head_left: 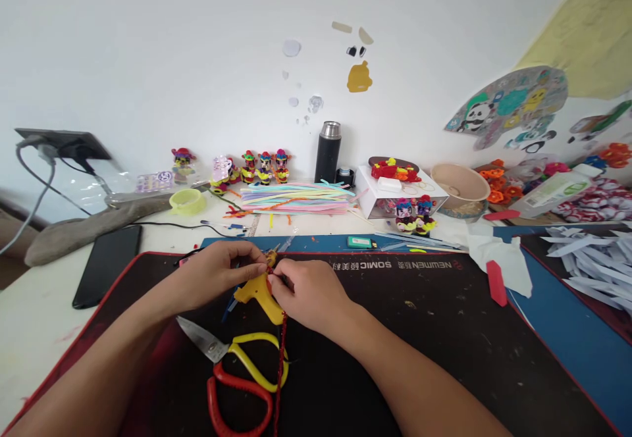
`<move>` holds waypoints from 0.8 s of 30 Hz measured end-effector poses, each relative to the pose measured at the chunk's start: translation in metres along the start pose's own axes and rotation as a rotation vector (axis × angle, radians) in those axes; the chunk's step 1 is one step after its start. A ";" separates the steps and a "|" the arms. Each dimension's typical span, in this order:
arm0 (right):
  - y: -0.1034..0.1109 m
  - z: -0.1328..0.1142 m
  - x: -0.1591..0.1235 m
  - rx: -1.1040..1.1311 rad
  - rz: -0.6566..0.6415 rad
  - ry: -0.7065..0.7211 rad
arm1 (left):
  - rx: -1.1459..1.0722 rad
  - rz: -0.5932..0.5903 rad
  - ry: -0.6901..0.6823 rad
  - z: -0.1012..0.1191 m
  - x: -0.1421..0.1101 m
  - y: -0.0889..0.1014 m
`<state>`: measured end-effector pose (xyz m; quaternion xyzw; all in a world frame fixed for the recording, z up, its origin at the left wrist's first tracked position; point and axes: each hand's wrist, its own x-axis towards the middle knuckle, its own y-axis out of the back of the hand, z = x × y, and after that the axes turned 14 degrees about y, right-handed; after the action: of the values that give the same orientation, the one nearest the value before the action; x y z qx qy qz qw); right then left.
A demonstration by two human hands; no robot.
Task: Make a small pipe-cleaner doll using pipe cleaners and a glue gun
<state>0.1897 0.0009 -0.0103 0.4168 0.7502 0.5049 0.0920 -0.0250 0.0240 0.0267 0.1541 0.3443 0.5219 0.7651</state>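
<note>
My left hand [228,269] and my right hand [309,292] meet over the mat, thumbs and forefingers pinched close together. Between them is a thin dark red fuzzy strip, like a pipe cleaner [281,364], whose long end hangs down from my right hand toward the bottom edge. The part at the fingertips is mostly hidden. Just beneath the hands lies a yellow glue gun [264,297], partly covered by them. Open scissors [241,371] with one yellow and one red handle rest nearer to me, the strip passing across the handles.
A black phone [108,266] lies left of the dark mat [424,332]. Along the wall stand small figures [265,167], a bundle of pastel strips [296,198], a black thermos [328,153] and a white box [375,193]. White paper strips [592,266] are piled at right.
</note>
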 end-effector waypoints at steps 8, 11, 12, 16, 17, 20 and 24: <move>0.000 -0.001 0.000 0.005 0.005 -0.001 | -0.010 -0.002 -0.001 0.001 -0.001 -0.003; 0.001 -0.002 0.000 0.054 0.018 -0.016 | -0.013 0.023 -0.003 0.000 -0.001 -0.003; 0.002 -0.002 0.001 0.070 0.023 -0.019 | -0.018 0.034 -0.008 -0.001 -0.001 -0.003; 0.005 -0.002 0.001 0.101 0.045 -0.026 | -0.046 0.071 -0.032 -0.002 -0.001 -0.004; 0.005 -0.002 0.001 0.107 0.049 -0.029 | -0.053 0.076 -0.030 -0.002 -0.001 -0.004; 0.005 -0.002 0.001 0.137 0.066 -0.037 | -0.090 0.098 -0.017 0.002 -0.001 -0.007; 0.003 -0.001 0.002 0.243 0.110 -0.067 | -0.206 0.146 0.006 0.009 0.000 -0.017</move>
<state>0.1893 0.0019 -0.0062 0.4820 0.7784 0.4004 0.0378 -0.0068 0.0180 0.0231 0.0977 0.2793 0.6092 0.7358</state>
